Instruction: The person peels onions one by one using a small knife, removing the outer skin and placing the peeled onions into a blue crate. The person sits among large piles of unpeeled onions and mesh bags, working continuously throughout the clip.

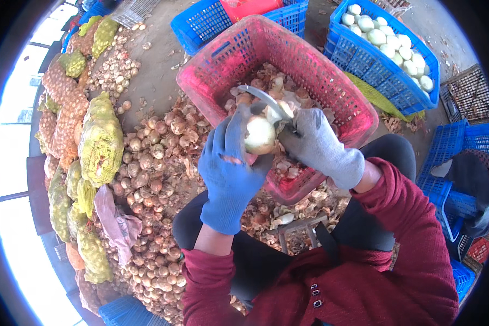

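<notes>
My left hand, in a blue work glove with a tear over the fingers, grips a partly peeled onion. Its pale flesh faces up beside my thumb. My right hand, in a grey glove, is closed around the handle of a curved knife. The metal blade arcs up and left, just above the onion. Loose peel hangs by the blade near my right fingers. Both hands are over a pink plastic crate with onion skins inside.
Unpeeled onions are heaped on the floor to the left, with filled mesh sacks behind them. A blue crate of peeled onions stands far right. Another blue crate is beyond the pink one. A person's leg shows at right.
</notes>
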A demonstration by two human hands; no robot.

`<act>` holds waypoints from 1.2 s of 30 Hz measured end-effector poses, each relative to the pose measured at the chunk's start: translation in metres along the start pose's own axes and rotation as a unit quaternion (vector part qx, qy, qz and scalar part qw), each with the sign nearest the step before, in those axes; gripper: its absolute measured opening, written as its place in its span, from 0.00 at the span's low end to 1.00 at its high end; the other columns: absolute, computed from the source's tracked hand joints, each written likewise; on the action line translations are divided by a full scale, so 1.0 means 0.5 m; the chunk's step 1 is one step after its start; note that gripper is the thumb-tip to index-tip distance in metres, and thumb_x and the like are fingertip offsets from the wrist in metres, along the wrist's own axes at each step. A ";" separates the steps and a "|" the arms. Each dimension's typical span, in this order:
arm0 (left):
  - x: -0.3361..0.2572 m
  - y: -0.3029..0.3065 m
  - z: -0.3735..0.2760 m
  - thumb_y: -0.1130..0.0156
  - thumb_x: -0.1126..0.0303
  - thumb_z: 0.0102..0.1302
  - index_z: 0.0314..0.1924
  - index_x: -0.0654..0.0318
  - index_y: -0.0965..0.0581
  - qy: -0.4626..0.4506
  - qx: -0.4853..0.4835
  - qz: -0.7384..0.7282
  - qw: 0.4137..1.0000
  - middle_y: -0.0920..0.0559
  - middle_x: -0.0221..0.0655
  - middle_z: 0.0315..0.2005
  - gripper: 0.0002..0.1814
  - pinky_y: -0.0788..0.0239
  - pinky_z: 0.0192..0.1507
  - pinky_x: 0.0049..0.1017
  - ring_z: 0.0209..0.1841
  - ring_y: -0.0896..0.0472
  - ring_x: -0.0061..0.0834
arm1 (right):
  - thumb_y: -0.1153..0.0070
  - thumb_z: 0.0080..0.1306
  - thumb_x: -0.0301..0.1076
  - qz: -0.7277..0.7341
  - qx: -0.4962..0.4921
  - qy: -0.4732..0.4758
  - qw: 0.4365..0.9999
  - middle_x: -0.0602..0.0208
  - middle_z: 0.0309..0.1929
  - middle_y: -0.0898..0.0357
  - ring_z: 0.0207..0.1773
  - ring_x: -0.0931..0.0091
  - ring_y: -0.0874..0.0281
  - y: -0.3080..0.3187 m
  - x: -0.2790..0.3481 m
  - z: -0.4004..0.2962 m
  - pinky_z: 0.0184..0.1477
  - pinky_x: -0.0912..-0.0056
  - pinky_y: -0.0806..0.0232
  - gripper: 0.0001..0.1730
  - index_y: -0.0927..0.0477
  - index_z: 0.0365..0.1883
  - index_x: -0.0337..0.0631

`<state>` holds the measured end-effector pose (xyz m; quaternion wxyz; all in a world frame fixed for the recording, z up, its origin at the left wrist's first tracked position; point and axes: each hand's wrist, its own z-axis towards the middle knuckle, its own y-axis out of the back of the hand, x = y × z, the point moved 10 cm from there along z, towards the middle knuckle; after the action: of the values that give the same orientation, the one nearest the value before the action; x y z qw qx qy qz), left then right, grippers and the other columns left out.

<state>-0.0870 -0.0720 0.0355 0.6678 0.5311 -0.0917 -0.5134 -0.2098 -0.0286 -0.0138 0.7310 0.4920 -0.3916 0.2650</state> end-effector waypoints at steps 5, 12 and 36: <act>0.075 -0.006 -0.009 0.28 0.80 0.41 0.57 0.67 0.27 0.099 0.005 -0.265 0.959 0.19 0.40 0.48 0.37 0.24 0.51 0.28 0.49 0.19 0.30 | 0.50 0.63 0.29 0.274 0.072 -0.216 0.934 0.67 0.15 0.26 0.15 0.79 0.26 -0.016 -0.034 -0.021 0.16 0.71 0.37 0.09 0.21 0.30 0.31; 0.145 -0.064 -0.037 0.31 0.84 0.40 0.54 0.71 0.29 0.306 -0.003 -0.574 0.759 0.18 0.41 0.42 0.35 0.20 0.41 0.28 0.42 0.17 0.31 | 0.44 0.68 0.37 0.018 0.139 -0.111 0.984 0.70 0.26 0.21 0.23 0.77 0.22 -0.037 -0.045 0.009 0.25 0.71 0.31 0.13 0.23 0.46 0.40; 0.125 -0.111 -0.074 0.33 0.80 0.49 0.54 0.68 0.25 0.383 0.050 -0.615 0.688 0.17 0.35 0.37 0.28 0.24 0.35 0.23 0.36 0.17 0.26 | 0.44 0.61 0.36 -0.081 0.055 0.057 0.994 0.49 0.40 0.19 0.38 0.54 0.18 -0.054 0.031 -0.025 0.35 0.53 0.27 0.32 0.36 0.64 0.43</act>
<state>-0.0662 -0.0931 -0.0512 0.1523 0.6514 0.4937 -0.5556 -0.1766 -0.0269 -0.0174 0.7428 0.5461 -0.2931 0.2532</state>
